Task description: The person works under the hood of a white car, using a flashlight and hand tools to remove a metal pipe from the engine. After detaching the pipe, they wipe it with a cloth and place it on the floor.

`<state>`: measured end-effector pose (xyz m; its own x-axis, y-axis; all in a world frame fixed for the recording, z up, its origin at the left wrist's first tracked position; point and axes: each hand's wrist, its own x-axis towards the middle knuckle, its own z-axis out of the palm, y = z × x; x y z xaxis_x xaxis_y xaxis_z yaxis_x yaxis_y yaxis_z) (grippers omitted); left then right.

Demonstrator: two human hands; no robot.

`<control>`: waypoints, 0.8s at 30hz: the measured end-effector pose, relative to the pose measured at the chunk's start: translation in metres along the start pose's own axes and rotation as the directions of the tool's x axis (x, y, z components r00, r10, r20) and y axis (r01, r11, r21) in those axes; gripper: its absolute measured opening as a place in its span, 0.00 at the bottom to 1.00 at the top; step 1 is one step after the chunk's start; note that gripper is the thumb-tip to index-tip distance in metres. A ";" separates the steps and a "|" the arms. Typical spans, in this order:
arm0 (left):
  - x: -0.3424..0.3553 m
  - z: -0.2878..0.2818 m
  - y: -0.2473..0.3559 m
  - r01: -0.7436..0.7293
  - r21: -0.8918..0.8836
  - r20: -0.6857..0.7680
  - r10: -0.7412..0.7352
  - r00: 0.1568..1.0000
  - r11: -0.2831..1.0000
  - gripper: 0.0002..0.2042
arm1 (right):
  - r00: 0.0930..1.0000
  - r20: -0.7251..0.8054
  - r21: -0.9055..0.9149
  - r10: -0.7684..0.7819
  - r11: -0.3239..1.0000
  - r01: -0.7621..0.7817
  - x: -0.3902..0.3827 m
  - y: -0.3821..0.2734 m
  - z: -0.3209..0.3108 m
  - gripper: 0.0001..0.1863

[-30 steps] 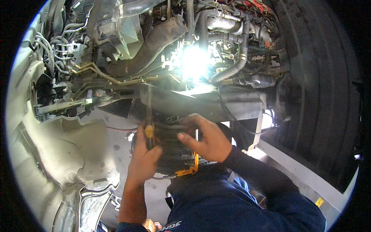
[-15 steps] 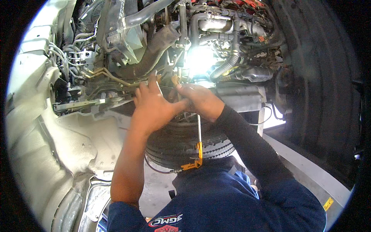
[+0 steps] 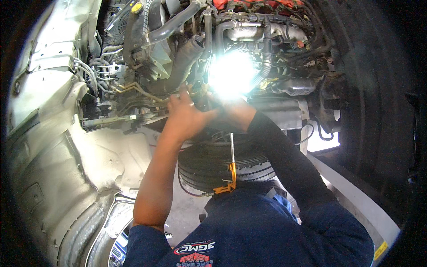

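Note:
Both of my hands reach into a vehicle's engine bay, below a wide black hose (image 3: 186, 55). My left hand (image 3: 189, 116) has its fingers apart and raised beside the parts under the hose, its thumb stretched toward my right hand. Close against it, my right hand (image 3: 240, 115) is bent inward with its fingers curled; glare and the hand itself hide what they hold. A very bright light (image 3: 232, 73) washes out the area above the right hand. Below the hands hangs an orange air blow gun (image 3: 226, 187) with a long thin metal tube (image 3: 232, 149), touched by neither hand.
A tire (image 3: 209, 167) lies behind the blow gun. Pale body panels (image 3: 95, 151) line the left, with metal pipes (image 3: 138, 91) near my left hand. Ribbed hose (image 3: 267, 49) and a silver cylindrical part (image 3: 296, 86) sit to the right, before a large dark panel (image 3: 373, 111).
The view has shifted slightly, so the scene sits a little to the right. The glare has grown over the right hand's fingers. Both hands stay close together at the same spot.

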<state>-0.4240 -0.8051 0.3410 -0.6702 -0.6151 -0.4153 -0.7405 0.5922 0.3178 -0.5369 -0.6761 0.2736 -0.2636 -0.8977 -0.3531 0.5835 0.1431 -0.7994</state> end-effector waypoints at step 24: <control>-0.001 0.027 0.030 0.144 0.064 -0.242 -0.125 0.962 0.988 0.28 | 0.987 -0.152 -0.300 -0.056 0.954 0.008 -0.082 0.046 -0.028 0.28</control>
<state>-0.4447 -0.7724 0.3275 -0.5647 -0.7917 -0.2332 -0.8246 0.5294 0.1996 -0.5095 -0.5846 0.2519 -0.4099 -0.8303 -0.3775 0.3243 0.2542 -0.9112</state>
